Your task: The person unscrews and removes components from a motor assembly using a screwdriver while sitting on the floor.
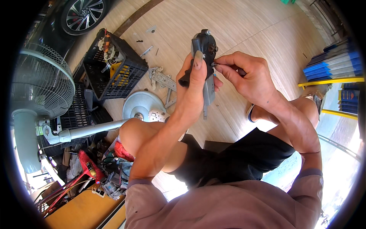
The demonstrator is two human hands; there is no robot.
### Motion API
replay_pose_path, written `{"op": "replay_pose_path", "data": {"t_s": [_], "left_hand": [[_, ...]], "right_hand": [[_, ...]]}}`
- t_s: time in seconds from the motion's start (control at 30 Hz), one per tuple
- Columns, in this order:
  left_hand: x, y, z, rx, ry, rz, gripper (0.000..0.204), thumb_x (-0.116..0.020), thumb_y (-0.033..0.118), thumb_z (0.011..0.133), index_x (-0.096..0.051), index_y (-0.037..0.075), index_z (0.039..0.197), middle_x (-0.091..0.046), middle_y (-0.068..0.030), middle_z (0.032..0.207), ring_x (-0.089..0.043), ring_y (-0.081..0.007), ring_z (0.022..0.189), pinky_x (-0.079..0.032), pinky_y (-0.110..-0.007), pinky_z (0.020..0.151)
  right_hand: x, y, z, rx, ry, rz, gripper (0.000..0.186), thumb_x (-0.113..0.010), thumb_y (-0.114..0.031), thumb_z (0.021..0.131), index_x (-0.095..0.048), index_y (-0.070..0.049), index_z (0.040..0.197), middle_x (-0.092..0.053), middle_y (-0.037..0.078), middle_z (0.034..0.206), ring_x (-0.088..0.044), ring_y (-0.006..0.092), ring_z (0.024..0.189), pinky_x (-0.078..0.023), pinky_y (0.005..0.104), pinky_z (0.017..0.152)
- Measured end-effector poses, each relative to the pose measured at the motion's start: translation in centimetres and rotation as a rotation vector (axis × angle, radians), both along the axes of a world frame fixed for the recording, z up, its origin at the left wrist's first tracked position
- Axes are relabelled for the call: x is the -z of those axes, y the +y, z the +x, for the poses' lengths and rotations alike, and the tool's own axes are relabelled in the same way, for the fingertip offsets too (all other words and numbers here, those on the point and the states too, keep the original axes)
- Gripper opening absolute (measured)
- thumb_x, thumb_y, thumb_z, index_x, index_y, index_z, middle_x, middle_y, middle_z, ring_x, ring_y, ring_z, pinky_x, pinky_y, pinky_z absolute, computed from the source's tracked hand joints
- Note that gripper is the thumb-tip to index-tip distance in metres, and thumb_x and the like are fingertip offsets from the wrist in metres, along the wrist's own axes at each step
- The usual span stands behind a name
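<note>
My left hand is wrapped round a black mechanical assembly with bolts along its edge, its thumb lying across the front. A flat grey metal arm hangs down from the assembly. At the assembly's right side, the thumb and fingers of my right hand pinch a small dark tool. Its thin tip meets the assembly near a bolt, and its rounded dark end shows by the palm. Most of the tool is hidden by the fingers, so its exact kind is unclear.
A black plastic crate of parts stands left, near a grey standing fan with a round base. Metal brackets lie on the floor. Blue stacked packs fill a yellow-edged rack at right. A car wheel is far left.
</note>
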State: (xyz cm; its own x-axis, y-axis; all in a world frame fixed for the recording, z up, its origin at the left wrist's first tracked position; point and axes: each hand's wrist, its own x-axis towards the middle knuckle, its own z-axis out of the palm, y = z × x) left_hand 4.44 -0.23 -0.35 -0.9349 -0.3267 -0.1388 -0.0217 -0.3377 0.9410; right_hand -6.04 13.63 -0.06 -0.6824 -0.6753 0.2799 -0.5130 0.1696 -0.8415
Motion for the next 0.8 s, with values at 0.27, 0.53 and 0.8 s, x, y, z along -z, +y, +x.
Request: {"op": "replay_pose_path", "data": {"t_s": [0.27, 0.53, 0.8], "left_hand": [[-0.02, -0.07, 0.21, -0.02, -0.01, -0.011, 0.067, -0.05, 0.061, 0.095, -0.05, 0.002, 0.125, -0.058, -0.0053, 0.094, -0.06, -0.0112, 0.075, -0.05, -0.026, 0.065], [0.01, 0.3, 0.14, -0.067, -0.09, -0.143, 0.079, -0.042, 0.076, 0.089, -0.062, 0.003, 0.112, -0.066, -0.0086, 0.077, -0.063, -0.016, 0.074, -0.051, -0.03, 0.069], [-0.08, -0.04, 0.3, -0.006, -0.015, 0.014, 0.062, -0.052, 0.06, 0.095, -0.052, 0.003, 0.12, -0.057, -0.0039, 0.09, -0.06, -0.0106, 0.075, -0.048, -0.026, 0.064]], "right_hand": [[0.34, -0.27, 0.14, -0.004, 0.049, -0.02, 0.013, -0.071, -0.009, 0.086, -0.071, -0.003, 0.098, -0.07, 0.011, 0.086, -0.067, 0.0236, 0.067, -0.052, 0.0327, 0.06], [0.46, -0.34, 0.25, -0.016, 0.17, -0.05, 0.013, -0.071, -0.007, 0.086, -0.07, -0.003, 0.098, -0.067, 0.01, 0.081, -0.065, 0.0258, 0.066, -0.051, 0.0344, 0.059], [0.71, -0.41, 0.35, -0.006, 0.18, -0.077, 0.013, -0.072, -0.006, 0.084, -0.07, -0.003, 0.097, -0.067, 0.01, 0.082, -0.065, 0.0255, 0.067, -0.051, 0.0333, 0.059]]}}
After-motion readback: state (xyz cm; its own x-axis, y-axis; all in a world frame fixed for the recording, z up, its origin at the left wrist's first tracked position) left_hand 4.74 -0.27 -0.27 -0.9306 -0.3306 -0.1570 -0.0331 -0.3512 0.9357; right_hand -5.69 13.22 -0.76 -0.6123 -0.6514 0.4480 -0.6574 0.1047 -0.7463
